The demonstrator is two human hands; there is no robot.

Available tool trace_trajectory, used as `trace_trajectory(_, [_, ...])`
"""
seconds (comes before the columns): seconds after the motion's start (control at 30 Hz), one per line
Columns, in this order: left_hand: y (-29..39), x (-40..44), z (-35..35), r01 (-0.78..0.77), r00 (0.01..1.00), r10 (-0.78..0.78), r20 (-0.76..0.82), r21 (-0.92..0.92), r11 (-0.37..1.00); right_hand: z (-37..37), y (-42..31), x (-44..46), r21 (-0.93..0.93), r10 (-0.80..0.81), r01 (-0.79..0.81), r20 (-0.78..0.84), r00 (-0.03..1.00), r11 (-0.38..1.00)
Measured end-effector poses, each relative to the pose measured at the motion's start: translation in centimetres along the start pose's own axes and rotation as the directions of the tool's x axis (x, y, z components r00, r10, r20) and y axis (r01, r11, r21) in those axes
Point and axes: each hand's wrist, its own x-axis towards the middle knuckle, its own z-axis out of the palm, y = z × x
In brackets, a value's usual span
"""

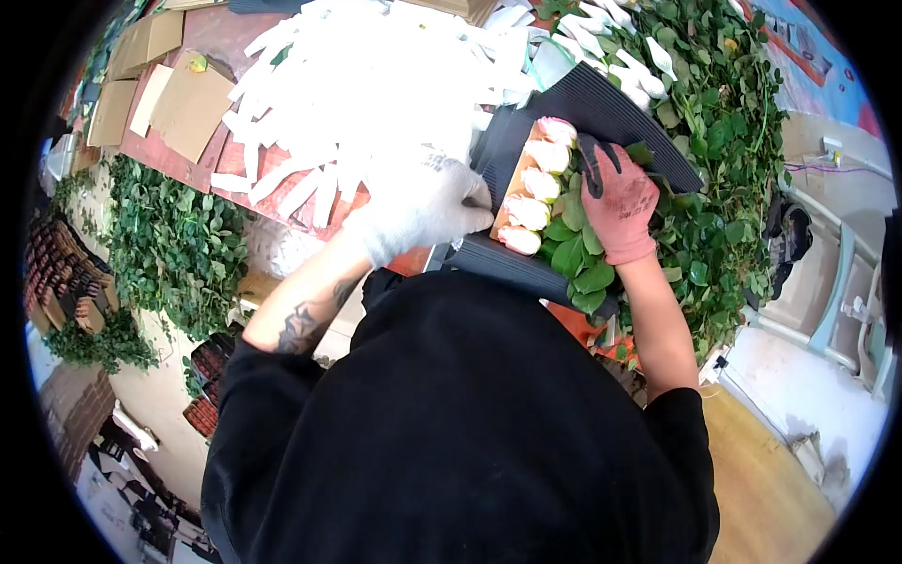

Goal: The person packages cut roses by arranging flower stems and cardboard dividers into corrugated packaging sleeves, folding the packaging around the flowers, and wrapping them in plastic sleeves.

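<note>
Several pale pink roses (539,183) lie in a row, heads against a strip of brown cardboard (508,196), with green leaves (573,246) to their right. Under them is a black corrugated sheet (503,266), whose upper part (611,108) rises behind the flowers. My left hand (427,209), in a whitish glove, has thumb and fingers pinched at the cardboard's left edge. My right hand (620,195), in a pink glove with dark fingertips, lies across the leaves beside the rose heads. Its fingers are stretched out and somewhat apart; its palm is hidden.
A large pile of white strips (348,94), partly overexposed, covers much of the red table (214,155). Cardboard pieces (193,111) lie at the upper left. Leafy stems (723,169) are heaped on the right, with white-wrapped buds (639,75) above. More foliage (174,249) hangs at left.
</note>
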Motion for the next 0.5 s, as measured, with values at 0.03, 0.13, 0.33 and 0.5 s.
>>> trace_trajectory(0.03, [0.2,0.7,-0.3,0.141,0.979,-0.138,0.150,-0.010,0.990,0.1,0.0,0.0,0.009,0.008,-0.008,-0.005,1.000,1.000])
trace_trajectory(0.13, [0.2,1.8,-0.8,0.222,0.950,-0.209,0.230,-0.029,0.975,0.4,0.0,-0.1,-0.009,-0.010,0.009,-0.081,0.997,1.000])
trace_trajectory(0.33, [-1.4,3.0,-0.5,0.343,0.906,-0.227,0.357,-0.308,0.887,-0.3,-0.2,0.5,0.068,-0.001,0.001,-0.002,1.000,0.998])
trace_trajectory(0.5, [-1.1,3.2,0.2,0.354,0.907,-0.239,0.347,-0.319,0.879,-0.5,-0.2,0.7,0.075,-0.004,0.003,0.005,1.000,0.997])
